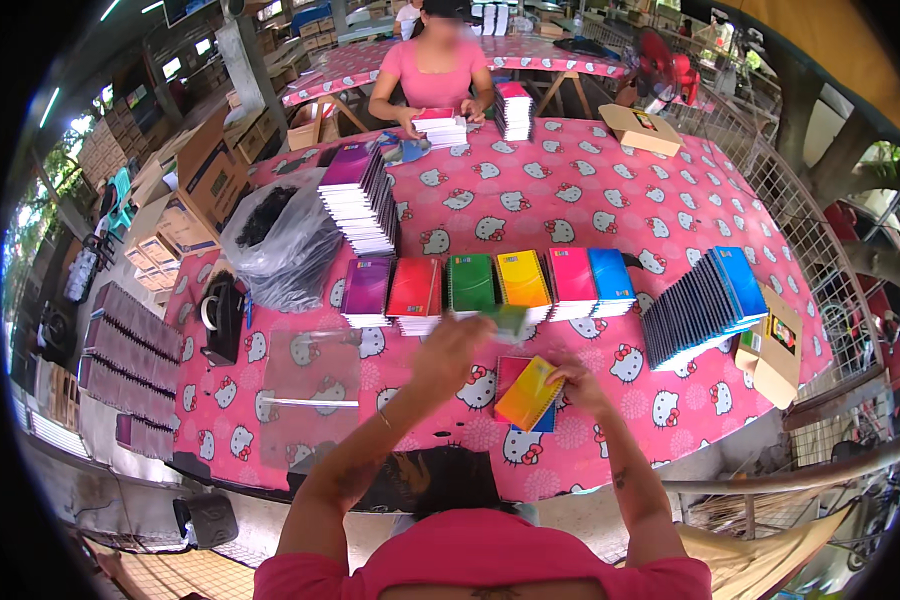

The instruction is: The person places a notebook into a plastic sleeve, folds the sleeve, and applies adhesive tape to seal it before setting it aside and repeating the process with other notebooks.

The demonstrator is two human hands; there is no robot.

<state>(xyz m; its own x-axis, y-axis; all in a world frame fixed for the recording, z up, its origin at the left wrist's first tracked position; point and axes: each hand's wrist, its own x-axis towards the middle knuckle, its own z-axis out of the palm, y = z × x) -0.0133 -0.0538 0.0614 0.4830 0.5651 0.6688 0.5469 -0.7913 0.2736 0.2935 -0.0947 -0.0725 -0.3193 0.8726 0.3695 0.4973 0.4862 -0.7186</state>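
Note:
My left hand (452, 355) is blurred by motion and grips a small green notebook (510, 320) by its edge, just in front of the row of stacks. My right hand (578, 384) pinches the right side of a yellow spiral notebook (528, 396), which is tilted. Beneath the yellow one, a pink notebook (508, 370) and a blue notebook (547, 420) stick out. Across the table's middle runs a row of stacks: purple (368, 282), red (415, 285), green (470, 280), yellow (522, 277), pink (572, 273) and blue (611, 275).
A tall purple-topped stack (355, 195) rises behind the row. A leaning blue stack (705, 305) stands right, beside an open carton (773, 345). Left are a clear plastic bag (280, 245), a tape dispenser (222, 318) and transparent sheets (310, 400). A co-worker (435, 75) handles notebooks opposite.

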